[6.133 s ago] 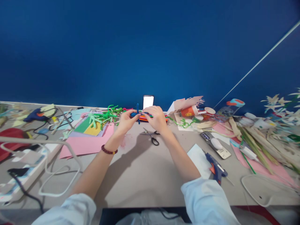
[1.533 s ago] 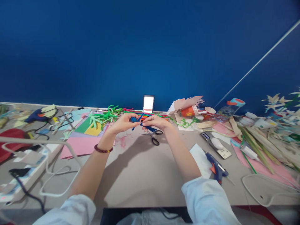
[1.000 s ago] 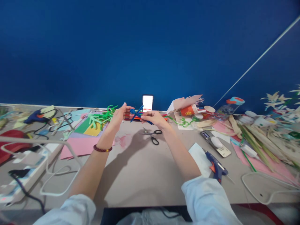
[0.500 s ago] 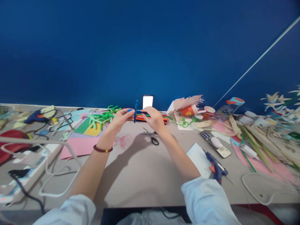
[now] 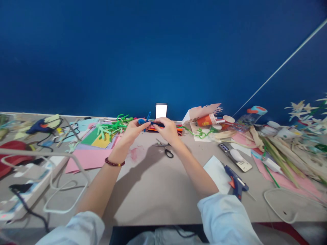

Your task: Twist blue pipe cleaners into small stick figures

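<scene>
Above the table's far edge, close to its middle, the left hand and the right hand are raised with a blue fuzzy piece between them. The left hand pinches it between thumb and fingers, a rounded blue knob showing just above the fingers and a short stem rising from the crossing; the right hand has its fingertips closed on the darker length that runs toward it. A bead bracelet circles the left wrist. Behind the hands, a phone with a lit screen leans upright at the far edge of the table, and red and orange strips lie along that edge, partly hidden by the right hand. Scissors lie on the tabletop below the hands, their blades partly spread. Left of the hands, green fuzzy stems lie by the far edge, partly over coloured sheets, with pink paper nearer. On the right, an orange paper cup lies tilted near the far edge, while a blue glue gun rests closer to the near edge, beside white paper.
</scene>
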### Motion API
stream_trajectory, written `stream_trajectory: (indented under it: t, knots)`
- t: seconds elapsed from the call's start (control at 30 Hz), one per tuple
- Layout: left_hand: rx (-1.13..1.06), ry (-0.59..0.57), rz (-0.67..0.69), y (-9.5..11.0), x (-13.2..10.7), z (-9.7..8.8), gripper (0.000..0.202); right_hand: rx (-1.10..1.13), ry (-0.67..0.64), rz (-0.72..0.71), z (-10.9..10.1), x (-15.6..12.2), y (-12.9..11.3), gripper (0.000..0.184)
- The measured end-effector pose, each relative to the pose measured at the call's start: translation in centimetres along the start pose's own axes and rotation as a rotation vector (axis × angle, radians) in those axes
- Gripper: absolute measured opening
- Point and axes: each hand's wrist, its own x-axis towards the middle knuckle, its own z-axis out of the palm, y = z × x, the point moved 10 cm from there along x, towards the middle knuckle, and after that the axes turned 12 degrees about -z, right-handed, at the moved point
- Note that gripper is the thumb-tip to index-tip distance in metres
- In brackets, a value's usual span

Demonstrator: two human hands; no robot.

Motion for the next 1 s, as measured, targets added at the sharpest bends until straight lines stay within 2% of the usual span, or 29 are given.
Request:
stream_trajectory:
  t: [0.23, 0.47, 0.6, 0.67, 0.77, 0.9, 1.0]
  knots:
    - [0.075, -0.006, 0.005, -0.1, -0.3, 0.6, 0.030, -0.154, -0.102, -0.114, 1.1, 0.0, -1.1, 0.017]
    - [0.152, 0.047, 0.043, 0.4, -0.4, 0.5, 0.033, -0.119, -0.085, -0.151, 1.9, -0.2, -1.2, 0.019]
    - [0.183, 0.047, 0.061, 0.1, 0.1, 0.3, 0.035, -0.021, -0.079, -0.145, 2.4, -0.1, -1.0, 0.022]
    - [0.155, 0.028, 0.051, -0.1, 0.2, 0.3, 0.036, 0.083, -0.057, -0.077, 2.1, -0.1, -0.2, 0.018]
    - [0.115, 0.020, 0.040, -0.2, 0.3, 0.1, 0.035, 0.344, -0.053, 0.141, 2.1, -0.4, 1.9, 0.013]
    - [0.060, 0.055, -0.014, -0.7, 0.5, -0.3, 0.035, 0.762, -0.138, 0.500, 4.2, -2.1, 3.9, 0.025]
    - [-0.086, 0.007, -0.060, -1.0, 0.6, 0.1, 0.034, 0.943, -0.121, 0.638, 5.2, -2.8, 4.3, 0.025]
